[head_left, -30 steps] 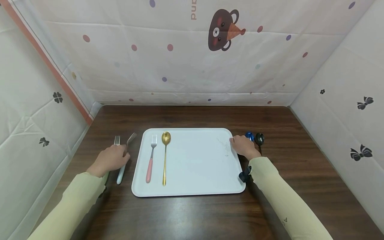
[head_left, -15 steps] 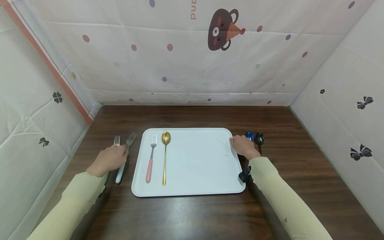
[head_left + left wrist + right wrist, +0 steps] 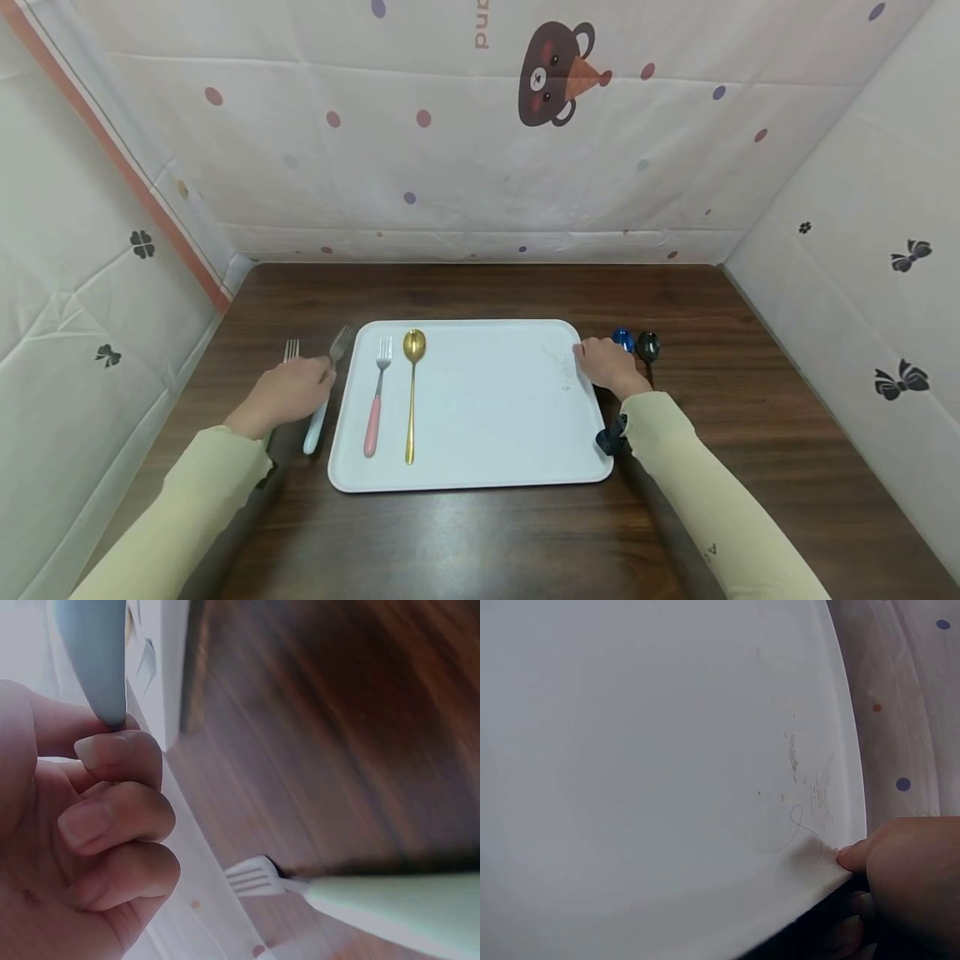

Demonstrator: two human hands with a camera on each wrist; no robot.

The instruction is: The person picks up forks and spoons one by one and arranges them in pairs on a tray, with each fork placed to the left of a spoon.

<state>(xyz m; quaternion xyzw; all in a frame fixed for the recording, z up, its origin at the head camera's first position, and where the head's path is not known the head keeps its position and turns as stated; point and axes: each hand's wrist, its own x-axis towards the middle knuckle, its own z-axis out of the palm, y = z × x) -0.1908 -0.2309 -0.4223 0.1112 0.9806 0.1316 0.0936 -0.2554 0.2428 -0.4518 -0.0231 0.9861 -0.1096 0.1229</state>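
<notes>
Between thumb and fingertips my left hand (image 3: pixel 287 390) pinches a fork with a light blue handle (image 3: pixel 316 428), left of the white tray (image 3: pixel 487 408). In the left wrist view that handle points up past curled fingers (image 3: pixel 124 814). Beneath the left hand lies a fork with a pale green handle (image 3: pixel 375 904), mostly hidden in the head view. My right hand (image 3: pixel 609 367) grips the tray's right edge, its thumb on the rim (image 3: pixel 851 855) and the other fingers partly hidden below. A pink-handled fork (image 3: pixel 372 425) and a gold spoon (image 3: pixel 411 417) lie side by side on the tray's left part.
Just beyond the right hand lie a blue spoon (image 3: pixel 622 338) and a dark spoon (image 3: pixel 648 347), their handles largely covered by the arm. The brown wooden table (image 3: pixel 480 542) is bounded by patterned cloth walls (image 3: pixel 465 167) at the back and both sides.
My left hand has moved slightly right with the light-blue-handled fork, bringing it closer to the tray. The right hand and the tray stay in place.
</notes>
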